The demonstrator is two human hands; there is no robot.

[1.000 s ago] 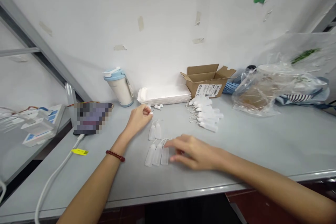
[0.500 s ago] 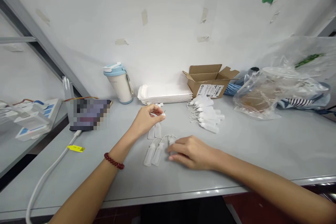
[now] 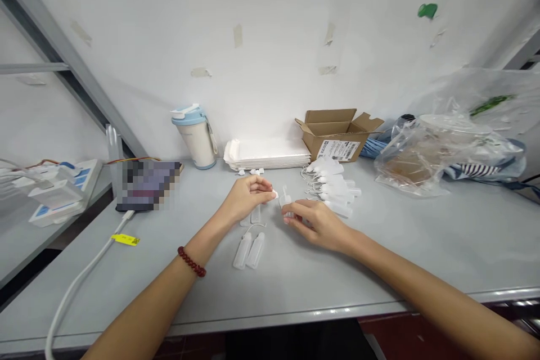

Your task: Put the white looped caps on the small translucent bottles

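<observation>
My left hand [image 3: 252, 196] pinches a small white tip [image 3: 275, 194] between thumb and forefinger. Close on its right, my right hand [image 3: 317, 221] grips a small translucent squeeze bottle [image 3: 286, 200], tilted up with its neck toward the tip; a thin white cord loops at the neck. The two hands are slightly apart. Two more bottles [image 3: 248, 251] lie on the table below my left hand, with cords at their tops. Others [image 3: 255, 214] are partly hidden behind that hand. Several white tips [image 3: 253, 172] lie just beyond it.
A pile of capped bottles [image 3: 333, 183] lies right of centre, before an open cardboard box [image 3: 337, 138]. White flat boxes [image 3: 270, 154] are stacked by the wall. A cup [image 3: 197, 140] and a phone [image 3: 147, 185] with a cable [image 3: 80, 270] are left; a plastic bag [image 3: 422, 163] is right.
My right hand has picked the bottle up from beside the other two and raised it away from me. My left hand has moved right with the white tip, closer to the bottle.
</observation>
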